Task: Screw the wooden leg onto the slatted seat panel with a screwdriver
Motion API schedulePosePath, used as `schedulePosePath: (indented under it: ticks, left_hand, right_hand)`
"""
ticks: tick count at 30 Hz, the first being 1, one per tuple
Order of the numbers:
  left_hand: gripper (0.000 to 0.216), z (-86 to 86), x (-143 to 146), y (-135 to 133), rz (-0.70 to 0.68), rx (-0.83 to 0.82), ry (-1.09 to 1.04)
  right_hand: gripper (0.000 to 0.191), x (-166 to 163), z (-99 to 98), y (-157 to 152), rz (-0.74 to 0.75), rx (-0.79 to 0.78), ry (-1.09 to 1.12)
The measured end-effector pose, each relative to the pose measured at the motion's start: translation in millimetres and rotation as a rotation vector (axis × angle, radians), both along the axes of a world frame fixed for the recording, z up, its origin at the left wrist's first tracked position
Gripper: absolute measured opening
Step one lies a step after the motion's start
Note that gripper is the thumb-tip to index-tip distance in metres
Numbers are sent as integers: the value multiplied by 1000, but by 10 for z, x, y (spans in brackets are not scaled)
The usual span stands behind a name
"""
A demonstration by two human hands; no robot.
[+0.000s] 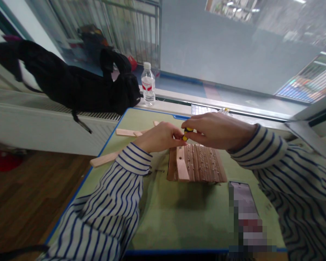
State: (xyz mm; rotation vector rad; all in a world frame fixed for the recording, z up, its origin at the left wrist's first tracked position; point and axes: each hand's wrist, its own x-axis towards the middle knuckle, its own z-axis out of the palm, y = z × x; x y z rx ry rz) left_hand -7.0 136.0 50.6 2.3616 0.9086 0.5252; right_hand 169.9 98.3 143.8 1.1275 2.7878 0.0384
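We see our left hand [160,137] and right hand [217,131] meeting, both pinching a small yellow-and-black tool [186,133] between their fingertips, just above the far edge of a wooden panel [203,165] on the green table [165,214].

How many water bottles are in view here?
1: the water bottle stands upright on the windowsill, right of the black bag. Others may hide behind the left hand or right hand.

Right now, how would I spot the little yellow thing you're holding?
Find the green table, then the ribbed wooden board on it. Just behind it, left hand and right hand pinch a small tool. Only it is yellow and black.
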Motion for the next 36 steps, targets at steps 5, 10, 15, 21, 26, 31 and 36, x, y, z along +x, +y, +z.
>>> schedulePosePath:
  ticks: [5, 10, 15, 21, 26, 31, 36]
  left_hand:
    - [23, 40, 5, -32, -11, -20, -13]
    - [24, 48, 2, -31, 5, -50, -17]
    - [26, 41, -6, -23, 3, -67, -9]
    - [25, 30, -16, -21, -16, -41, -18]
    - [25, 74, -26, -38, 19, -22, -18]
    - [22, 142, -16, -68, 42, 19, -79]
    - [20, 148, 0, -64, 45, 34, -81]
  right_hand:
    - [33, 11, -18, 1, -21, 6, 5]
    - [33, 35, -45, 6, -21, 3, 33]
    - [34, 55, -68, 7, -48, 8, 44]
    - [34, 33, -93, 10, -70, 31, 63]
    - [39, 39, -112, 20, -100, 37, 80]
    - [39, 35, -109, 12, -115, 43, 69]
    - [39, -6, -112, 0, -136, 66, 58]
